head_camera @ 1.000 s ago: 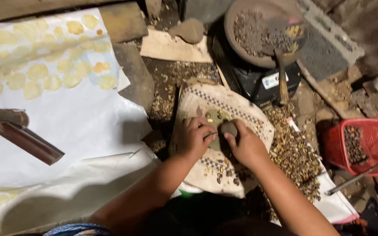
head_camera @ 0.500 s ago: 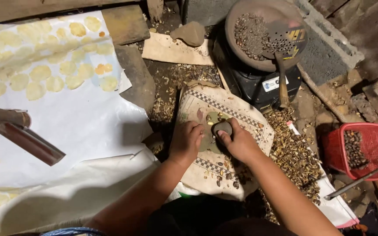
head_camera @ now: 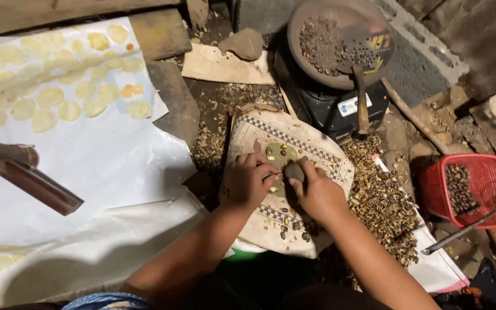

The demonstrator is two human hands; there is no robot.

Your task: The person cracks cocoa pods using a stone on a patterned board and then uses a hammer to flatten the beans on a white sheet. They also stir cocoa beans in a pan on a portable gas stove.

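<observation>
Dirt floor [head_camera: 225, 109] — white sheet [head_camera: 104, 166], patterned cloth [head_camera: 311, 143], husks [head_camera: 383, 195]

Your left hand [head_camera: 248, 182] lies palm down, fingers curled inward, fingertips pinched toward the right. Your right hand [head_camera: 318, 194] sits just beside it, fingers bent and closed in a grip, thumb tucked. Both bare forearms run up from the lower edge, converging.

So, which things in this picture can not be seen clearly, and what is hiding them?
- Head view: the small piece under the left hand fingertips is too small to identify.
- The stone is partly covered by the right hand.
- The green slab is partly hidden by both hands.
- The metal rod is cut off by the right edge.
- The contents of the red basket are too small to identify.
</observation>
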